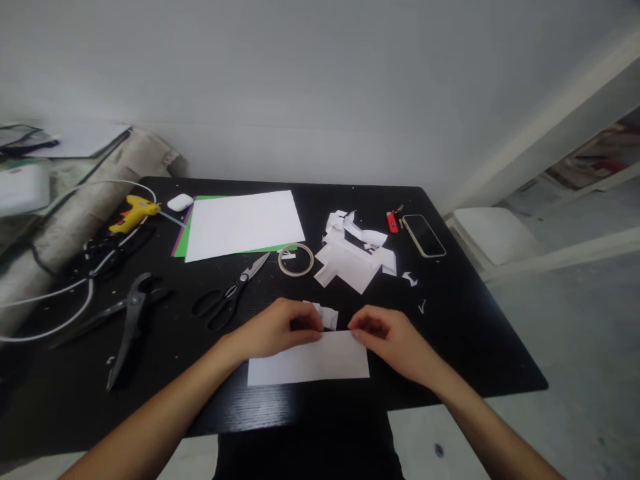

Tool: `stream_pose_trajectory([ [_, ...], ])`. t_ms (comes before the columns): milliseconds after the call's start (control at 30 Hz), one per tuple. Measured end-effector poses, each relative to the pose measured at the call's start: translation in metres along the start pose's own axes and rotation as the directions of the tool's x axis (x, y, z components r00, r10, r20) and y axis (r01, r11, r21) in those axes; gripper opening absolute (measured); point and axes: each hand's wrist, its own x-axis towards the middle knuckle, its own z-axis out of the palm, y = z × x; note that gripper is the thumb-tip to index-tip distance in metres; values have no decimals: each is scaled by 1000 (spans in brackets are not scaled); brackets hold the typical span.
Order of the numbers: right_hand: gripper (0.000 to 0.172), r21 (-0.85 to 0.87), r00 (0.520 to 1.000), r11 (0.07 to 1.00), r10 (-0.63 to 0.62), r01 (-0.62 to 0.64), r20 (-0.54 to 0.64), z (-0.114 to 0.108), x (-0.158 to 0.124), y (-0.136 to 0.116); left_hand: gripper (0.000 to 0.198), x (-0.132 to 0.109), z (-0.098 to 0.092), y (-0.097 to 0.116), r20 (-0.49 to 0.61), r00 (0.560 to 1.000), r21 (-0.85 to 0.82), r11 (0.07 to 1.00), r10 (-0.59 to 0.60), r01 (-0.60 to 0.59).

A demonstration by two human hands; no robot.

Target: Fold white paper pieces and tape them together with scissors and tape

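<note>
A white paper strip [310, 363] lies near the front edge of the black table. At its upper edge, my left hand [287, 327] pinches the paper between thumb and fingers. My right hand [387, 333] has its thumb and fingers closed on the same edge, close to the right corner. Between the hands, just beyond the strip, sits a small folded white paper piece [329, 317]. Black-handled scissors [233, 290], partly opened, lie beyond my left hand, with a roll of tape [296, 260] to their right.
White paper scraps [353, 257] are heaped mid-table. Behind lie white sheets [245, 223] over green ones. Left are pruning shears [131, 313], a yellow glue gun [134, 213], a white cable [85, 303] and a white case [180, 202]. A red lighter [391, 222] and a phone [424, 236] lie right.
</note>
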Motion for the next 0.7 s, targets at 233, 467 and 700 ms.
stream_pose_trajectory([
  [233,16,-451,769,843,-487,291,-413,51,-38,46,15,-40,39,13,-258,949,458,888,181,-45],
  [467,43,-556,797,724,-579,408,-170,97,-52,42,50,-75,111,-9,-331,891,701,713,311,12],
  [700,48,-624,823,665,-565,410,-62,100,-43,40,50,-70,116,-16,-376,883,711,699,280,82],
])
